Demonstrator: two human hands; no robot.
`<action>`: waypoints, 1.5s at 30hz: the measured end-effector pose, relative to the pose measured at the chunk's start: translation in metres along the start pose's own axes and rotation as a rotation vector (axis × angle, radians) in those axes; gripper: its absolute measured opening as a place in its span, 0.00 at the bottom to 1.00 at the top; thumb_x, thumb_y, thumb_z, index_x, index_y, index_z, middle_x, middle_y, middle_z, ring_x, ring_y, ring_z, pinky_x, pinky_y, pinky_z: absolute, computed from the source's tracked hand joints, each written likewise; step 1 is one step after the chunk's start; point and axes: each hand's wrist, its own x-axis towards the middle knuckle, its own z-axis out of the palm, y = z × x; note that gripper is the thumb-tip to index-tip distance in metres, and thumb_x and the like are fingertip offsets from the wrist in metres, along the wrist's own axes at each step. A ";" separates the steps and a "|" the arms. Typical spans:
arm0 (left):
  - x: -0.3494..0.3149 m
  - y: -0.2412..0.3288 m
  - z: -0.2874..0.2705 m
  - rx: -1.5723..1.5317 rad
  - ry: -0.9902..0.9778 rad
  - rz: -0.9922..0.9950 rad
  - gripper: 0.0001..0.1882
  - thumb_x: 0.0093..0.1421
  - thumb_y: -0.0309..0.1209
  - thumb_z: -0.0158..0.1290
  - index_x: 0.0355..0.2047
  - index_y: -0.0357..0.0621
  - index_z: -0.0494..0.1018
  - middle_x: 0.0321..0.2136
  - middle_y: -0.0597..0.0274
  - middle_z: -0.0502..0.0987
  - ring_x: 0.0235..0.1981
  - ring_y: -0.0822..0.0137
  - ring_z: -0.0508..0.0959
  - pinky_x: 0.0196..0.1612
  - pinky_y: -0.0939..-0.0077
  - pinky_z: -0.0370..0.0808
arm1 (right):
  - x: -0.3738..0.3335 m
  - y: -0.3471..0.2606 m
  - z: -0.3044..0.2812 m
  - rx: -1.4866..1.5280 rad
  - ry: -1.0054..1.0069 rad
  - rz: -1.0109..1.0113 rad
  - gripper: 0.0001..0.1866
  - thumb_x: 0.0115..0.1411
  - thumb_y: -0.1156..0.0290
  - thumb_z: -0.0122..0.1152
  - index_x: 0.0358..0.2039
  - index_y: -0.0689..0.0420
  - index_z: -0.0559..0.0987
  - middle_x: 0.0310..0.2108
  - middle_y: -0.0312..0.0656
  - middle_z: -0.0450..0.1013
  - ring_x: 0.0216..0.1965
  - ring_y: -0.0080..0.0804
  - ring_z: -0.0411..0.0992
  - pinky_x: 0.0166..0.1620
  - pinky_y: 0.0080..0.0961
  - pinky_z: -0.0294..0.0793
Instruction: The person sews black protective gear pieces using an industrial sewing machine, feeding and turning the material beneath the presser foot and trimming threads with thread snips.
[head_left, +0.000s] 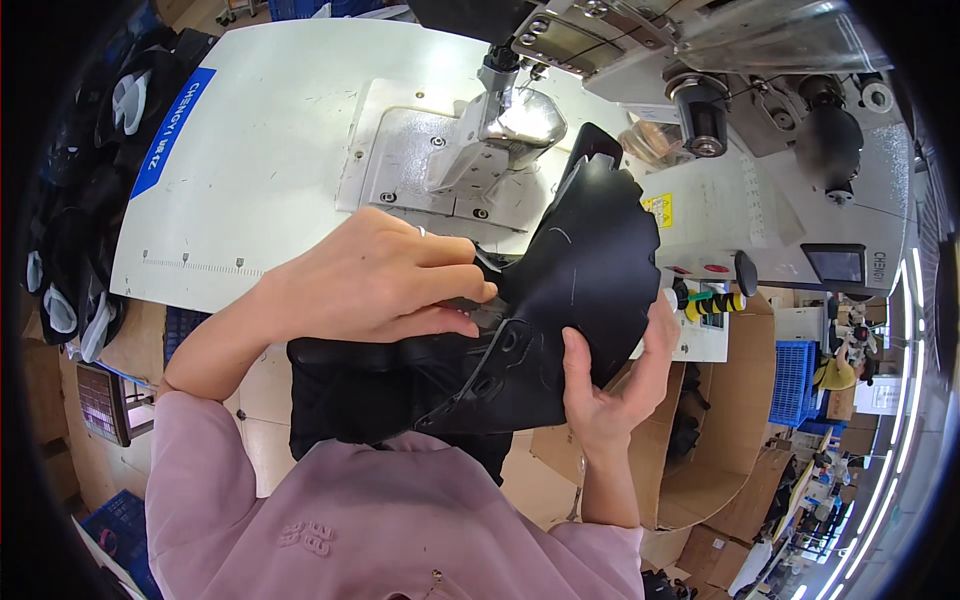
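Observation:
A black leather shoe upper (575,270) with a scalloped right edge and dark eyelets is held up in front of the sewing machine (500,130). My right hand (620,385) grips its lower right side, thumb on the near face and fingers round the edge. At the upper's left edge, my left hand (385,285) is closed in a pinch, wearing a ring. Something small and greyish shows between its thumb and fingers, too hidden to name. More black material (350,395) hangs below the left hand, over my lap.
The white machine table (270,130) spreads behind and to the left. Black shoe parts (95,220) are piled at the far left. Right of me stands an open cardboard box (715,480); thread spools (715,305) and a small control screen (835,265) are near the machine.

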 end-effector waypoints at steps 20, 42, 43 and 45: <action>-0.020 0.010 0.018 -0.249 0.163 -0.273 0.08 0.54 0.28 0.61 0.34 0.42 0.78 0.22 0.65 0.73 0.19 0.72 0.72 0.22 0.80 0.65 | -0.009 -0.003 -0.003 0.007 0.008 0.043 0.20 0.47 0.74 0.71 0.37 0.65 0.71 0.48 0.56 0.69 0.52 0.56 0.67 0.52 0.42 0.66; -0.024 0.016 0.020 -0.586 0.245 -0.714 0.05 0.60 0.23 0.56 0.34 0.33 0.77 0.24 0.67 0.77 0.26 0.84 0.71 0.30 0.88 0.69 | -0.015 -0.012 -0.005 -0.063 0.032 -0.058 0.21 0.48 0.72 0.71 0.36 0.65 0.69 0.47 0.55 0.69 0.50 0.58 0.68 0.50 0.42 0.68; -0.023 0.017 0.021 -0.596 0.222 -0.712 0.05 0.60 0.23 0.56 0.34 0.33 0.77 0.24 0.67 0.77 0.26 0.85 0.71 0.29 0.88 0.69 | -0.015 -0.013 -0.005 -0.053 0.042 -0.051 0.21 0.47 0.72 0.71 0.36 0.64 0.69 0.47 0.55 0.69 0.50 0.58 0.68 0.50 0.42 0.68; -0.021 0.018 0.025 -0.575 0.224 -0.716 0.05 0.60 0.23 0.56 0.34 0.33 0.77 0.24 0.67 0.77 0.26 0.85 0.71 0.29 0.89 0.69 | -0.014 -0.015 -0.005 -0.053 0.040 -0.066 0.21 0.47 0.72 0.72 0.36 0.64 0.69 0.47 0.55 0.69 0.50 0.57 0.68 0.50 0.42 0.68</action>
